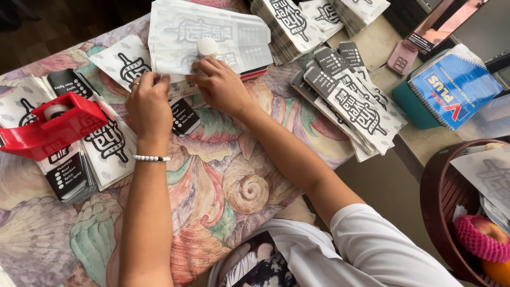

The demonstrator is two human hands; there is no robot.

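My left hand [149,103] and my right hand [219,85] press side by side on a white printed paper wrapper [183,87] lying on the patterned tablecloth [228,175]. Both hands pinch its near edge, fingers curled down. A small white round cap-like thing [207,47] sits just beyond my right fingers, on a stack of flat white printed sheets [212,32]. A black-ended folded wrapper [185,116] lies between my wrists. My left wrist wears a white bead bracelet [151,158].
A red tape dispenser [50,127] rests on wrapper piles at the left. Fanned stacks of folded wrappers [350,95] lie at the right, more stacks [297,21] at the top. A blue spiral notebook [451,87] and a brown basket [441,202] holding fruit stand at the right.
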